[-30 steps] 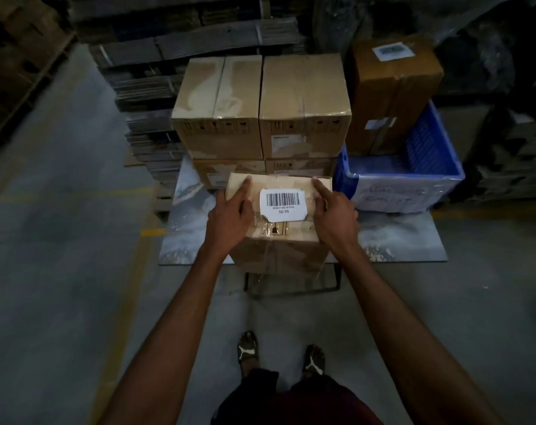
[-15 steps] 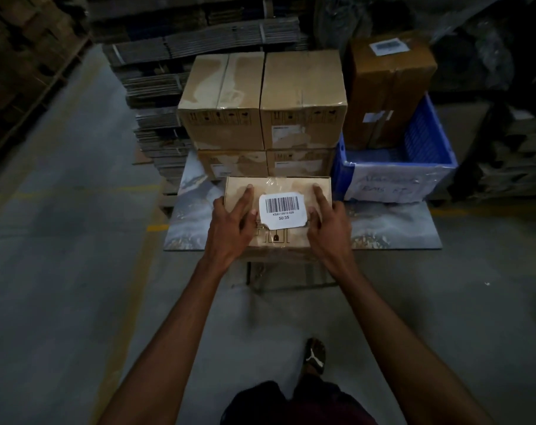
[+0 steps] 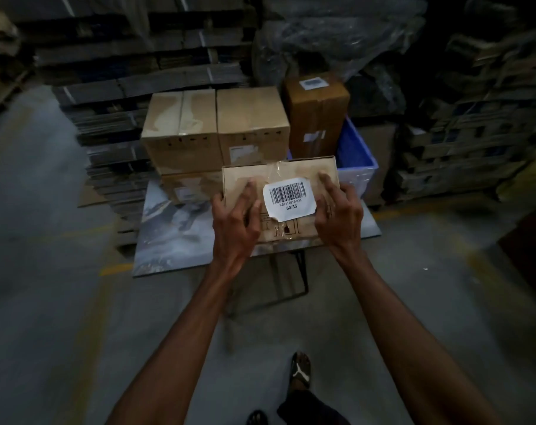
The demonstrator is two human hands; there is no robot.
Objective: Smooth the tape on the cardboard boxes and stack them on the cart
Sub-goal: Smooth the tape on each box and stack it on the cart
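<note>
A small cardboard box (image 3: 291, 173) with clear tape and a white barcode label (image 3: 289, 198) is held above the front of the cart deck (image 3: 168, 240). My left hand (image 3: 236, 216) grips its left side, fingers spread over the top. My right hand (image 3: 337, 213) grips its right side the same way. Behind it on the cart stand stacked taped boxes (image 3: 217, 130), two wide and two high. A taller brown box (image 3: 317, 111) stands in a blue crate (image 3: 357, 167) at the right of the cart.
Piles of flattened cardboard (image 3: 138, 75) fill the back and left, and more bundles (image 3: 475, 133) rise at the right. The cart's black handle frame (image 3: 294, 280) hangs below the deck edge. Grey floor with yellow lines (image 3: 116, 268) lies to the left. My feet show at the bottom.
The box has risen and shifted right with both hands still on it. My view has moved closer to the cart and swung left.
</note>
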